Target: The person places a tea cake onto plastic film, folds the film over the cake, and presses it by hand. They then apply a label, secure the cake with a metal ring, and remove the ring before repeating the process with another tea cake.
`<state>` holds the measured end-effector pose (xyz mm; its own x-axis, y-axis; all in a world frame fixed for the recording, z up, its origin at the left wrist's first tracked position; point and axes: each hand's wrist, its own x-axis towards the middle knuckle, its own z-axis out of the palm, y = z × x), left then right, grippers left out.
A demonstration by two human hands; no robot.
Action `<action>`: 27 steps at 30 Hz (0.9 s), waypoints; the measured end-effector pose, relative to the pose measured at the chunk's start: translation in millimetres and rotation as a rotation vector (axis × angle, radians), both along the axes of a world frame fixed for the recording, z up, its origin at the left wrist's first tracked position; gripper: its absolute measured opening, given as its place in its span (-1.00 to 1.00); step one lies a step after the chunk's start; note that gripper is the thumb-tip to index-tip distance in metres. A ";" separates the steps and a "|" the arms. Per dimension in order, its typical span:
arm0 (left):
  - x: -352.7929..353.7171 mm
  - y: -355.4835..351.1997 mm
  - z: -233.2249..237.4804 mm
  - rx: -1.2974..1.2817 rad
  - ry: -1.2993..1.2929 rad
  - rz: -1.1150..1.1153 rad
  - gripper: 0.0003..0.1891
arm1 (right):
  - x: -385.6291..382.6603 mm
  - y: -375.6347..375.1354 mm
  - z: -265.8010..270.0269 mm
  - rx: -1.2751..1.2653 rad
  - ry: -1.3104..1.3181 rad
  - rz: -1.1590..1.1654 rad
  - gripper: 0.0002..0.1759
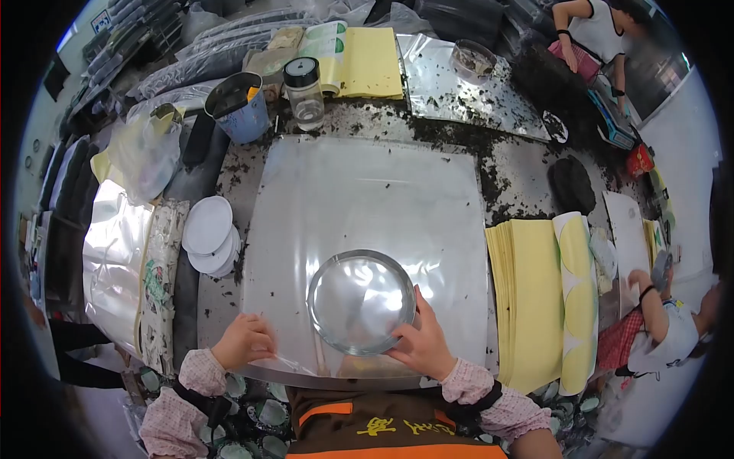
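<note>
Apron: brown with orange trim, up against the table's near edge.
Right hand: closed on the dish rim, thumb at the near-right part, index finger along the right side.
Left hand: over the near-left corner of the sheet, fingers curled in, blurred; can't tell if they pinch anything.
Glass dish: round, clear, over the near half of the sheet, about midway between its side edges; flat on it or slightly raised, can't tell.
Dish vs fingers: round, so no long axis; body lies forward-left of the right fingers, forward-right of the left ones. Right hand nearer, touching; left apart from the rim.
Sheet: smooth, shiny, reaching the table's near edge, a few dark specks on it.
Yellow sheets: stacked just beside the sheet's right edge, a strip with round shapes along their right.
White discs: loose pile just beside the sheet's left edge.
Dark lump: toward the table's right edge, beyond the yellow sheets.
Far side: blue bucket and black-lidded jar near the sheet's far-left corner; debris-strewn plate past its far-right corner.
Co-workers: one person at right, another at far right.
</note>
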<state>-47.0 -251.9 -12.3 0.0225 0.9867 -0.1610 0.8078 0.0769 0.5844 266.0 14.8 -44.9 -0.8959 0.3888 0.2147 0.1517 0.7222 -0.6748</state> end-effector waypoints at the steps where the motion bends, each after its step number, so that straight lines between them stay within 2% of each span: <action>1: -2.4 0.1 -3.3 -0.003 -0.047 0.011 -0.87 | -0.8 -1.0 0.9 -0.028 -0.006 -0.010 -0.51; 4: 0.3 -3.5 -3.2 0.021 -0.040 0.053 -0.86 | -0.6 -4.3 10.5 -0.035 -0.029 -0.021 -0.55; 7: 13.1 12.6 39.5 0.323 0.204 0.077 -0.81 | -6.9 -7.9 11.1 -0.048 -0.008 -0.037 -0.56; 10: 2.4 8.0 55.4 0.212 0.052 0.309 -0.77 | -5.0 -14.6 12.1 -0.085 -0.017 -0.043 -0.58; 13: -2.1 -6.7 6.8 0.032 0.001 -0.039 -0.76 | -3.3 -10.8 10.0 -0.191 0.007 -0.017 -0.62; 14: -7.1 -7.7 0.1 0.037 -0.158 -0.016 -0.79 | 1.6 -11.1 8.8 -0.247 0.014 -0.007 -0.63; 17: -7.0 -13.2 -11.1 0.056 -0.109 0.001 -0.83 | 24.3 -11.3 31.2 -0.228 0.037 0.066 -0.60; 20: -6.7 -4.2 1.8 0.061 -0.096 -0.047 -0.90 | 29.2 -20.8 52.1 -0.232 0.043 0.290 -0.38; 23: -7.1 29.0 32.8 0.161 0.005 0.340 -0.90 | -9.7 -60.9 61.9 -0.470 -0.196 0.422 -0.14; 24: -3.7 47.2 71.0 0.329 -0.142 0.452 -0.86 | -15.1 -62.4 52.7 -0.344 -0.208 0.513 -0.12; 25: 1.0 43.0 89.8 0.314 -0.076 0.363 -0.86 | -19.4 -62.8 35.9 -0.216 -0.221 0.594 -0.10; 27: 18.5 25.8 101.0 0.296 0.055 0.183 -0.88 | -28.5 -48.7 20.9 -0.074 -0.225 0.515 -0.14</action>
<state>-28.5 -226.1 88.6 -0.1594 0.9777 0.1365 0.8272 0.0568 0.5590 237.6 -33.9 -24.0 -0.9945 -0.1037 -0.0148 -0.0616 0.6932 -0.7181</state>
